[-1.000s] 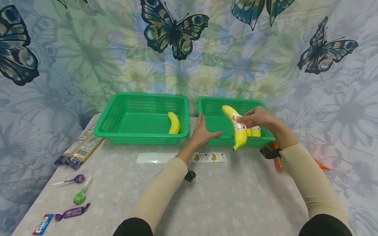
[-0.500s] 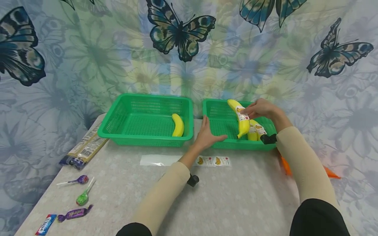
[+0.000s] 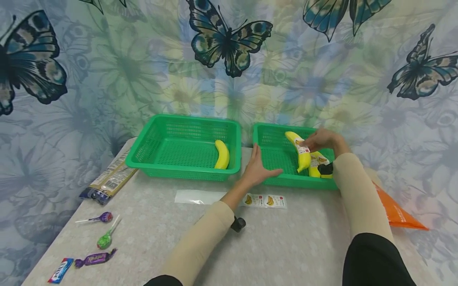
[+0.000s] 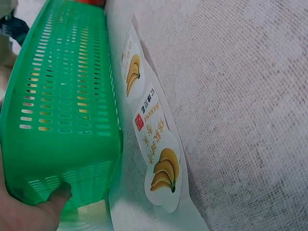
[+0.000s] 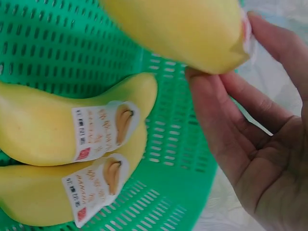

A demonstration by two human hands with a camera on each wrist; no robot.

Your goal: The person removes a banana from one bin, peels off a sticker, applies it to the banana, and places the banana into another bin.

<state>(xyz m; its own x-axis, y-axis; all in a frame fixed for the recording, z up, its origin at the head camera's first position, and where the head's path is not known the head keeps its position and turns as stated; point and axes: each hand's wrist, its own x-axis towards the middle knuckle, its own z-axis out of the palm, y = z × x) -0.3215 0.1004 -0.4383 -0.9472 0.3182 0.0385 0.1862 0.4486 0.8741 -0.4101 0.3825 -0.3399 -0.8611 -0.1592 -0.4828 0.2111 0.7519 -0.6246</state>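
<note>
My right hand (image 3: 323, 140) pinches a yellow banana (image 3: 299, 153) with a white sticker on it, held inside the right green basket (image 3: 262, 131). Two more bananas, each with a banana-print sticker, lie side by side in that basket; the right wrist view has the upper labelled banana (image 5: 43, 122) and the lower labelled banana (image 5: 33, 195) close up. At the basket's left end is my left hand (image 3: 258, 170), fingers straight and thumb spread. The left wrist view places its thumb (image 4: 57, 198) against the basket's outer wall.
A plain banana (image 3: 222, 154) lies in the left green basket (image 3: 143, 159). In front, a sticker strip (image 3: 265, 200) is partly behind my left forearm. Left: a gold packet (image 3: 111, 176), purple lollipop (image 3: 105, 217), green lollipop (image 3: 104, 240), purple candy (image 3: 94, 259). Right: an orange bag (image 3: 400, 212).
My right hand has lowered the labelled banana into the right basket; at first it hung over the front rim. My left hand stays at the basket's end. The view has turned slightly left.
</note>
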